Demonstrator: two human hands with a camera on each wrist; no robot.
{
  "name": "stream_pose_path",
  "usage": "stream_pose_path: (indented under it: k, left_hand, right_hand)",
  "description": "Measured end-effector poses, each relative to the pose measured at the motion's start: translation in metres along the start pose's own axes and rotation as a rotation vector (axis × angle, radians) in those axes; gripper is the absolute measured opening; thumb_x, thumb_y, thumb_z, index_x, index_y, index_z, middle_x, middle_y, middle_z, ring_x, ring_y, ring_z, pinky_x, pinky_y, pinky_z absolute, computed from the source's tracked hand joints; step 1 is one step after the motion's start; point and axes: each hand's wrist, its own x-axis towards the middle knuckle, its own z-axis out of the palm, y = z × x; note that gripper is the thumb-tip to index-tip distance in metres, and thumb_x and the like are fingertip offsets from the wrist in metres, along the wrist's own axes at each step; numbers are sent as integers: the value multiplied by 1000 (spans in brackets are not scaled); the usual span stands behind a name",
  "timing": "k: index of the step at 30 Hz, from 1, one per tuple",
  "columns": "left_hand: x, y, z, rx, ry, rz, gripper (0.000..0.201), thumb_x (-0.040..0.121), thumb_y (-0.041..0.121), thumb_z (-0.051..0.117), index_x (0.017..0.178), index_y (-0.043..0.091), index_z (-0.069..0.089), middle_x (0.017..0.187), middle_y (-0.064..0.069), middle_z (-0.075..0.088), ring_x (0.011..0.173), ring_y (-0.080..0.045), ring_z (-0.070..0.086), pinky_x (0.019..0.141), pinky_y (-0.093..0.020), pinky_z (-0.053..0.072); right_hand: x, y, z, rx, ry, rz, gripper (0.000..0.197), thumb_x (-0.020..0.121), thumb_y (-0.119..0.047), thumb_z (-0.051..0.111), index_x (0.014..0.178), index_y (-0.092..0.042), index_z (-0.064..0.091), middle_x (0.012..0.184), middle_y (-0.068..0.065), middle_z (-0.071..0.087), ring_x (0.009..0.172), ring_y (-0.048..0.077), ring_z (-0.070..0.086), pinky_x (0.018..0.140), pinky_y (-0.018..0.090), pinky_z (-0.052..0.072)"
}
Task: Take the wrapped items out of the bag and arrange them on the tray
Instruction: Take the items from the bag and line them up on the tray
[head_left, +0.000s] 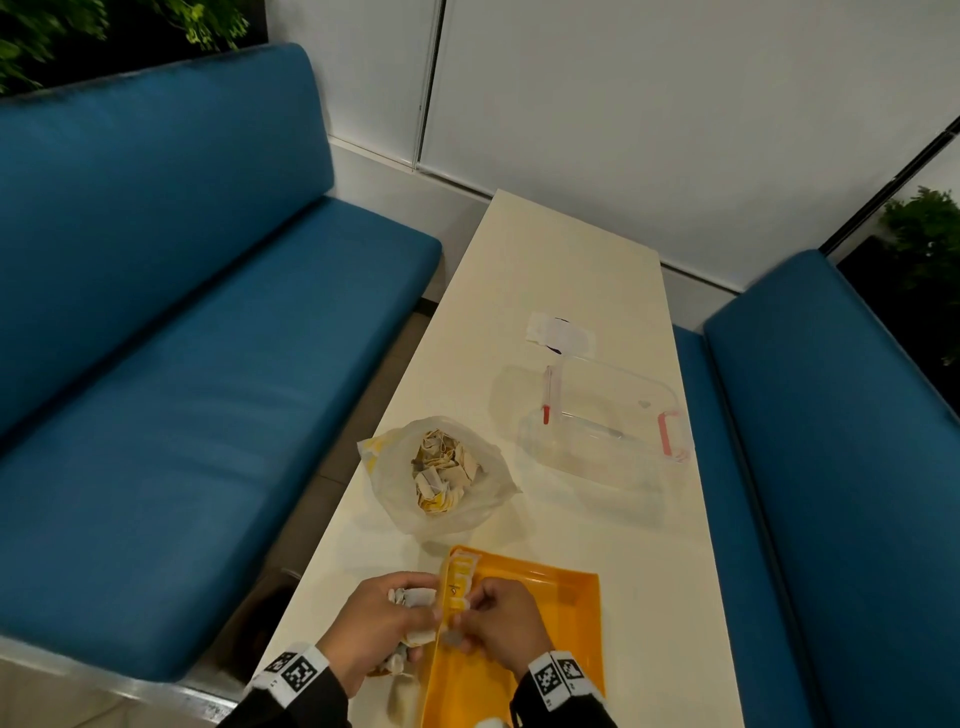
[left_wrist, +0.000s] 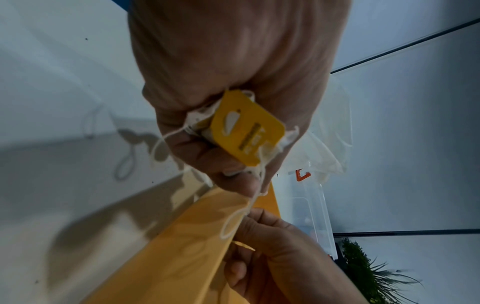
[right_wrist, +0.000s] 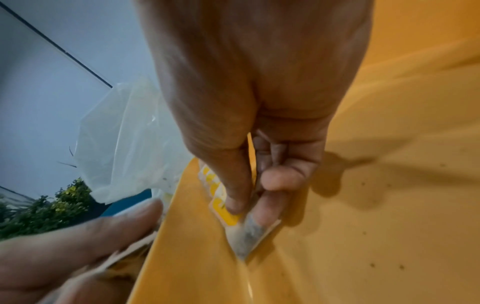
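A clear plastic bag (head_left: 441, 473) full of several wrapped tea bags stands open on the cream table. Below it lies an orange tray (head_left: 566, 634) with yellow-and-white wrapped items (head_left: 457, 577) lined along its left rim. My left hand (head_left: 379, 623) grips a bunch of tea bags (left_wrist: 244, 127) with yellow tags and loose strings just left of the tray. My right hand (head_left: 493, 618) pinches one tea bag (right_wrist: 246, 232) between thumb and forefinger, its corner touching the tray floor (right_wrist: 363, 205) by the left rim.
A clear lidded container (head_left: 608, 421) with red clips sits beyond the bag, and a white paper slip (head_left: 558, 332) lies further back. Blue bench seats (head_left: 182, 364) flank the narrow table on both sides.
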Motion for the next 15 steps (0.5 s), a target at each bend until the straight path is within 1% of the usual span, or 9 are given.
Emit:
stream_pose_path:
  k: [4,7,11,15]
  left_hand:
    - [0,-3,0,26,-6,7,30,80,-5,81,103,13,80,88,-16,78,63,-31,66,56,-34,55]
    - [3,-5,-2,33,-13,1,31,80,-4,80,107,13,78,90,-23,76,59,-31,62,54,-33,54]
    - [4,-7,-3,46,-37,-17,32,82,1,81,111,14,76,92,-27,75,59,-30,62,55,-33,54]
    - [5,-9,-5,33,-46,-29,35,79,4,84,111,15,76,94,-30,74,61,-30,61,57,-33,54]
  right_hand:
    - [2,-1,8,-69,69,8,19,83,-3,71,76,-12,55,54,5,64,42,14,59,43,24,44]
    - [3,-2,12,-96,114,15,21,81,-3,70,73,-14,54,53,5,63,44,16,59,44,25,46]
    - [5,-5,15,-128,150,11,20,78,-3,69,72,-15,54,57,8,64,45,16,60,49,29,50]
    - [7,-8,15,-145,179,9,19,72,-2,66,71,-15,53,59,9,64,41,15,58,47,29,50]
